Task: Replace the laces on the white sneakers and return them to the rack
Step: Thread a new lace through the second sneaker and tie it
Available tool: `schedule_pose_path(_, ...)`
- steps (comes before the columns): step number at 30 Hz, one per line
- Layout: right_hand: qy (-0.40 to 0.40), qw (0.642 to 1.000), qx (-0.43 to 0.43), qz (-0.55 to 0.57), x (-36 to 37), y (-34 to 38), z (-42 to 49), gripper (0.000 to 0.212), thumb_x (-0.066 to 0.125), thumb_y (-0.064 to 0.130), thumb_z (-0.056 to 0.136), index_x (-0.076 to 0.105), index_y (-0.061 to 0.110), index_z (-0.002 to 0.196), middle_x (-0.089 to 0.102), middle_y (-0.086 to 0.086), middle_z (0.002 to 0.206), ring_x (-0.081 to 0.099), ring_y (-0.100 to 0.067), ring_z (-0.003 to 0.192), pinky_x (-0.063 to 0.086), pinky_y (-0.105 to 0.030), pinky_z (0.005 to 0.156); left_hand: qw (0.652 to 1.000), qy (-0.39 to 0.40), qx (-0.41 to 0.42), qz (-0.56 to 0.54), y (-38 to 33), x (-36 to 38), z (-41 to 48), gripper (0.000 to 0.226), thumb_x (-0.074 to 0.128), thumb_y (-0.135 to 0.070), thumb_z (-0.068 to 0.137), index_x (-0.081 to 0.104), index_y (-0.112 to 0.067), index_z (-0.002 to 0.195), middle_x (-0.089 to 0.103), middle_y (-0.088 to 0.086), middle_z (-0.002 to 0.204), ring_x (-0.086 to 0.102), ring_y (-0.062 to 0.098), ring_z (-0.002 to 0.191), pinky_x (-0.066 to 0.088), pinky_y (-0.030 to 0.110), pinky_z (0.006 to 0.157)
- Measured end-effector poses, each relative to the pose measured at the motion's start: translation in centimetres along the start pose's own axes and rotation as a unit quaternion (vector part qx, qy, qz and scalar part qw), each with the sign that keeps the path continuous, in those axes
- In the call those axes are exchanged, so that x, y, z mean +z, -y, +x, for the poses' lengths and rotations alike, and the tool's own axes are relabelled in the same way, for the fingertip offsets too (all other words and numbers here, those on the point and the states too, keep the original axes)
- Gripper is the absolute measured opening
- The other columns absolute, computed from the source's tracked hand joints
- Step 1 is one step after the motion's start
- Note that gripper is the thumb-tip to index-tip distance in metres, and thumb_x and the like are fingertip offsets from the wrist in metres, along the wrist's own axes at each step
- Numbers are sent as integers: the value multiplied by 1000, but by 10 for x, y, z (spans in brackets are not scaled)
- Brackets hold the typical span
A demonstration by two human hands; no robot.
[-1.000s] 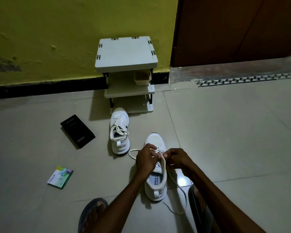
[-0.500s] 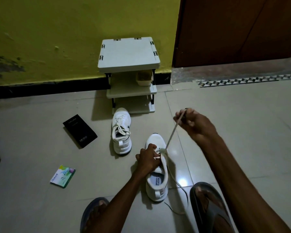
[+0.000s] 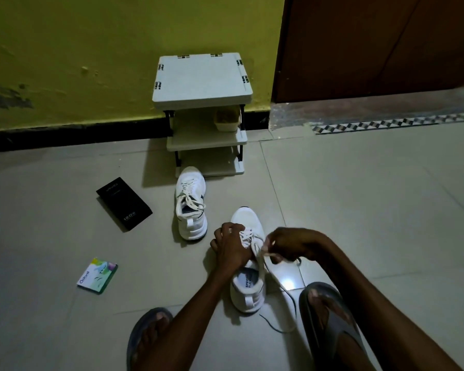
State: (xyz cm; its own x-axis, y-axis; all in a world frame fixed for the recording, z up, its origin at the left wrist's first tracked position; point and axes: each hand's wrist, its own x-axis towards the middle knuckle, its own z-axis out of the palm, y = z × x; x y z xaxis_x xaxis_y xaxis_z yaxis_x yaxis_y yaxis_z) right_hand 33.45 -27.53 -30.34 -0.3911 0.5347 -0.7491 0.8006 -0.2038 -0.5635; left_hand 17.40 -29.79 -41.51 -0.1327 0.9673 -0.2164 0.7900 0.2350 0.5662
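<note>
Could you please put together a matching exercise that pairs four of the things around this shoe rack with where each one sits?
Things:
1. black box
2. small tub
3. laced sneaker
4. near sneaker

Places:
A. on the middle shelf of the rack
B. on the floor, toe pointing at the foot of the rack
C. on the floor, left of the laced sneaker
D. gripped by the left hand

Pairs: 1-C, 2-A, 3-B, 4-D
</note>
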Motion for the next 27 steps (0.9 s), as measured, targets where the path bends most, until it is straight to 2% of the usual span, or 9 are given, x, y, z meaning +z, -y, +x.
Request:
schedule_pose_path(3, -72, 936, -150, 309, -20, 26, -24, 25, 42, 11, 96, 54, 18, 75, 44, 5, 57, 34, -9, 51, 28, -20, 47, 999, -15, -10, -38, -2, 2, -3, 51, 67, -31, 78, 48, -32, 125, 37, -5, 138, 32, 24, 128, 26, 36, 101)
schedule_pose_path(6, -68, 879, -245, 403, -43, 54, -55, 21, 42, 15, 93, 47, 21, 74, 39, 6, 56, 31, -8, 49, 31, -18, 46, 997, -30, 5, -65, -4, 2, -11, 49, 65, -30, 80, 48, -27, 125, 38, -2, 138, 36, 26, 124, 30, 37, 98)
schedule_pose_path(11, -117, 926, -243, 262, -53, 58, -70, 22, 46, 16, 100, 52, 18, 79, 47, 3, 57, 42, -6, 51, 36, -18, 48, 995, -11, 9, -98, -4, -4, -16, 57, 56, -41, 74, 46, -25, 128, 38, 0, 137, 38, 27, 122, 35, 38, 98)
schedule_pose_path(15, -174, 978, -88, -73, -49, 27, -40, 11, 62, 18, 92, 66, 16, 82, 65, -1, 66, 59, -12, 60, 46, -23, 58, 994, 22, -9, -105, -2, -8, -9, 54, 69, -27, 79, 49, -22, 129, 38, 4, 136, 41, 30, 122, 37, 34, 98)
schedule_pose_path(19, -42, 926, 113, -357, -23, -19, -1, 34, 65, 26, 87, 62, 13, 56, 61, 5, 51, 56, -13, 57, 50, -28, 70, 993, 52, -28, -102, 2, -22, 1, 48, 70, -24, 76, 51, -21, 120, 46, 6, 123, 51, 26, 115, 41, 28, 89)
schedule_pose_path(21, -29, 903, 160, -397, -6, -36, 11, 22, 68, 20, 85, 61, 11, 66, 64, 0, 72, 58, -16, 70, 50, -39, 87, 992, 60, -46, -100, 3, -29, 4, 45, 70, -25, 76, 53, -20, 117, 48, 5, 119, 55, 25, 109, 40, 26, 83)
schedule_pose_path(23, -93, 896, 177, -397, 5, -52, 21, 12, 62, 11, 85, 61, 11, 98, 61, -7, 104, 60, -25, 97, 38, -49, 100, 992, 57, -58, -98, 4, -32, 6, 41, 71, -26, 75, 55, -20, 113, 51, 4, 116, 56, 24, 106, 40, 27, 83)
schedule_pose_path(25, -175, 906, 157, -352, 10, -57, 32, 26, 53, 14, 91, 57, 12, 116, 57, -9, 119, 57, -30, 112, 37, -47, 100, 992, 45, -66, -100, 4, -30, 8, 35, 72, -27, 73, 57, -20, 103, 57, 4, 112, 58, 23, 103, 42, 29, 82)
schedule_pose_path(27, -265, 923, 74, -268, 12, -52, 46, 24, 54, 19, 92, 60, 13, 115, 60, -9, 119, 59, -29, 109, 44, -36, 89, 990, 33, -73, -114, 5, -29, 8, 29, 74, -27, 71, 58, -20, 94, 63, 4, 107, 60, 24, 100, 43, 30, 79)
